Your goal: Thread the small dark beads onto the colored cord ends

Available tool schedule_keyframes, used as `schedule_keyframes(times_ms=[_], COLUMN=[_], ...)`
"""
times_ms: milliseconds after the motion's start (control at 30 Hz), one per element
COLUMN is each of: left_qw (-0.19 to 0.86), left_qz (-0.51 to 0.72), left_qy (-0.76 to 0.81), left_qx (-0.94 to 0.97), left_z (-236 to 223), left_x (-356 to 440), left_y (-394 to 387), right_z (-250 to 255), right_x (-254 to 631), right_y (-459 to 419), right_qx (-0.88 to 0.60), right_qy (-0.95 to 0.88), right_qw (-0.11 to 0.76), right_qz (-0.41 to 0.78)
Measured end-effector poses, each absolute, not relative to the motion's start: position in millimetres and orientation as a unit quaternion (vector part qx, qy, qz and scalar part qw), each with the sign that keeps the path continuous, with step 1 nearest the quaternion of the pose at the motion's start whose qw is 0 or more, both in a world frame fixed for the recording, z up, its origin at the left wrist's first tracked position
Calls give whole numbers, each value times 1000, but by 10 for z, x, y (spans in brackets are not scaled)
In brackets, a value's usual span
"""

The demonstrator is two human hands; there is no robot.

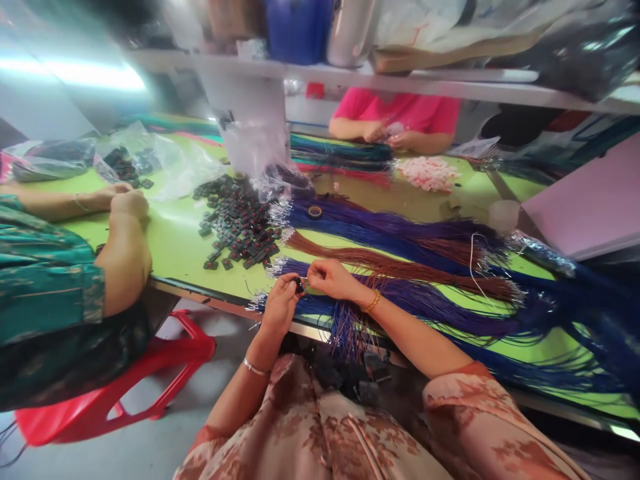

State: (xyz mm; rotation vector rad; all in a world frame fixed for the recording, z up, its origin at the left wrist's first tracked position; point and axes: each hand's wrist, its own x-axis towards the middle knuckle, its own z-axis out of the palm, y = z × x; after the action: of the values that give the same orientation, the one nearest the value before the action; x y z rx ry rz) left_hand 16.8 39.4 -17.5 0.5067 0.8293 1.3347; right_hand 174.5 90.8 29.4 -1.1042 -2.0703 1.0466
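My left hand [281,305] pinches a small black plastic connector housing [299,285] near the front edge of the table. Close against it on the right, my right hand [334,279] has thumb and finger pinched on a thin wire [305,280], whose end is at the housing. Around my hands lie bundles of purple-blue wires [430,300] and brown wires [345,253], with silvery terminals at their ends. A heap of black connector housings [240,223] spreads on the table beyond my left hand. Several wires hang over the edge below my right wrist.
A co-worker in a green sleeve [45,267] sits at the left by a red stool [175,353]. Across the table, a person in a pink shirt [400,110] works near pale pink pieces [430,173]. A loaded shelf [450,79] crosses above. A tape roll [315,211] lies among the wires.
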Motion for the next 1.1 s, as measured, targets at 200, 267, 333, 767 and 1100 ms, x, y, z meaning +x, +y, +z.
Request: schedule_keyframes(times_ms=[200,267,333,767,1100], left_qw=[682,684,684,666,539], left_qz=[589,588,587,576,590], left_qy=[367,363,363,400,477], left_qx=[233,234,235,255,366], left_z=[-180,-189,-195,-159,-88], left_x=[155,149,146,173,244], left_y=[409,414,416,399,301], right_z=[294,310,327,364,372], right_x=[1733,1726,1719,1700,1790], right_y=[849,845,837,785,831], right_qx=[-419,-426,-431,-405,-407], right_qy=[-793,-798,-803,-854,-818], right_qw=[282,275,267,229,259], right_qz=[339,324,313,234,314])
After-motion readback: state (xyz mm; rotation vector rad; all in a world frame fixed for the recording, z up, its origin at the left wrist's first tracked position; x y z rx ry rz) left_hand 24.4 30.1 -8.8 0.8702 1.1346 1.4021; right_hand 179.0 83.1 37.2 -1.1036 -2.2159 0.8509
